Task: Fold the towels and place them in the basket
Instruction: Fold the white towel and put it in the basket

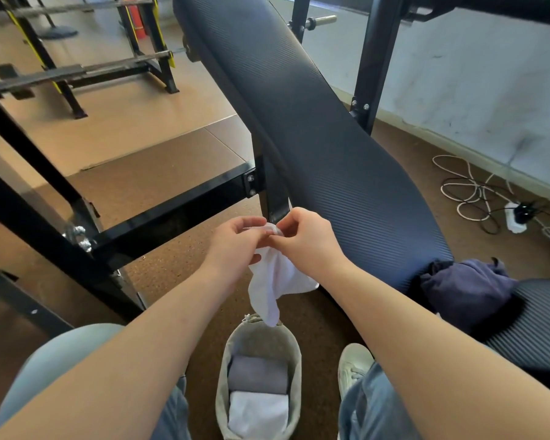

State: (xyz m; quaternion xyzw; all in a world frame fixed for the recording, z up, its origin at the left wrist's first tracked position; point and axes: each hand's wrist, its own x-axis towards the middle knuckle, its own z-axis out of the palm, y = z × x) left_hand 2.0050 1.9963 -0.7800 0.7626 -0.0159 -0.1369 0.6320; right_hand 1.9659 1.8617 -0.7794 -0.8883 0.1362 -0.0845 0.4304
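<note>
The left hand (235, 246) and right hand (305, 239) meet at centre, each pinching the top edge of a white towel (277, 281) that hangs bunched, its tip over the 12 o'clock rim of the basket (296, 354). At 6 o'clock the basket holds a folded grey towel (258, 374) and a folded white one (258, 414); a dark towel (467, 287) lies crumpled at 3 o'clock. Folding looks barely begun: next, the hands should probably slide apart to the corners

1. Left hand (235, 241) and right hand (305, 239) are pinching a white towel (275, 281), which is hanging above the basket (294, 350).
2. A dark towel (467, 287) is lying on the bench (315, 138) at four o'clock.
</note>
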